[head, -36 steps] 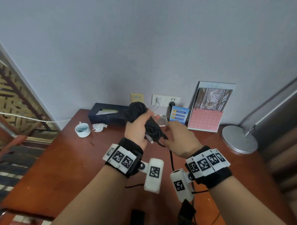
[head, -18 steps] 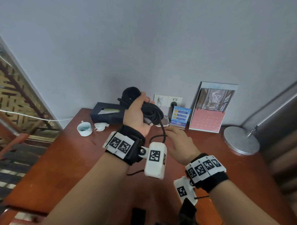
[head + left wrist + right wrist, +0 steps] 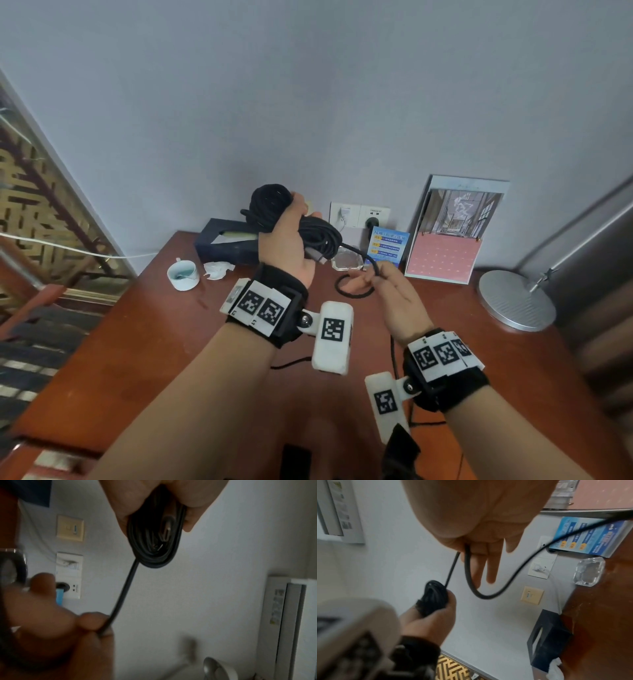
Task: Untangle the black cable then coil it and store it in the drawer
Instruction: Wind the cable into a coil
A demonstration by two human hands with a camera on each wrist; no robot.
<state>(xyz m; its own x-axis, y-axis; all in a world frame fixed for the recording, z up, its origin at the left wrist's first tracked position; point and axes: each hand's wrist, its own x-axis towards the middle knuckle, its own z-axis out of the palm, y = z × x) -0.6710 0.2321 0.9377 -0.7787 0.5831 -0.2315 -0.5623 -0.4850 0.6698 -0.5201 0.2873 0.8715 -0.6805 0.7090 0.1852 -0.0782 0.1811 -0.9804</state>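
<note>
Black cable (image 3: 274,209) sits mostly wound into a thick bundle gripped in the left hand (image 3: 286,246), whose fingers (image 3: 188,520) curl round the loops and hold them up above the far edge of the tabletop (image 3: 154,342); a grey plug end (image 3: 317,256) pokes out of the bundle at the palm side. One free strand runs from the bundle down to the right hand (image 3: 399,301), which pinches it between thumb and forefinger while the other fingers (image 3: 491,566) stay straight and slightly spread, and past the pinch the strand sags into an open loop (image 3: 352,291) just above the wood. Both wrists wear black bands with white marker tags. Along the far edge of the tabletop stand a dark tissue box (image 3: 226,243) toward the far left corner, a clear glass ashtray (image 3: 347,263), a small blue card (image 3: 388,245) and a pink desk calendar (image 3: 448,246) leaning on the wall. A white cup (image 3: 183,274) and a crumpled tissue (image 3: 217,270) lie in front of the tissue box, and a round silver lamp base (image 3: 513,301) rests at the right edge
</note>
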